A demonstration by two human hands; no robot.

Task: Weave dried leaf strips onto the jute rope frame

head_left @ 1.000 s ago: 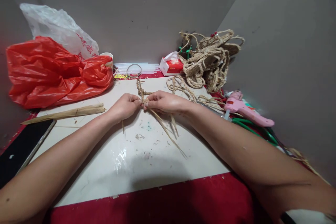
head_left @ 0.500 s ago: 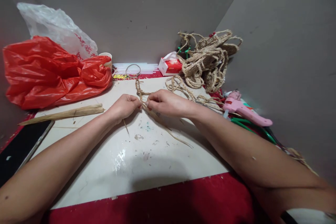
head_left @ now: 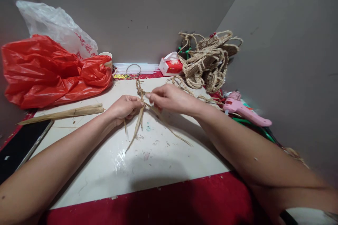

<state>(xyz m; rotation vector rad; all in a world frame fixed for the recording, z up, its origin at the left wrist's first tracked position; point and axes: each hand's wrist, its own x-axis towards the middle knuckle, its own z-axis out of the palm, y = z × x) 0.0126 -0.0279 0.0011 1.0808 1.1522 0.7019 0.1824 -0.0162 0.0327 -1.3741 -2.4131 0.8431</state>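
A short braid of dry straw stands out from the tabletop in the middle of the head view. My left hand is closed, thumb and forefinger pinching the braid's lower end. Loose straw strands hang below those fingertips toward me. My right hand is closed at the braid's right side, its fingertips pinched on a piece that sticks out there; the hand partly hides it. Under this hand a long thin strand slants down to the right across the white board.
A red plastic bag and dry leaf strips lie left, above a phone. Clear sticks, a wire ring and a tissue pack line the back. Right are coiled straw rope and a pink glue gun.
My right hand has moved slightly up from the braid's lower end to its side. A wide strand now hangs down toward me below my left hand, which stays at the braid.
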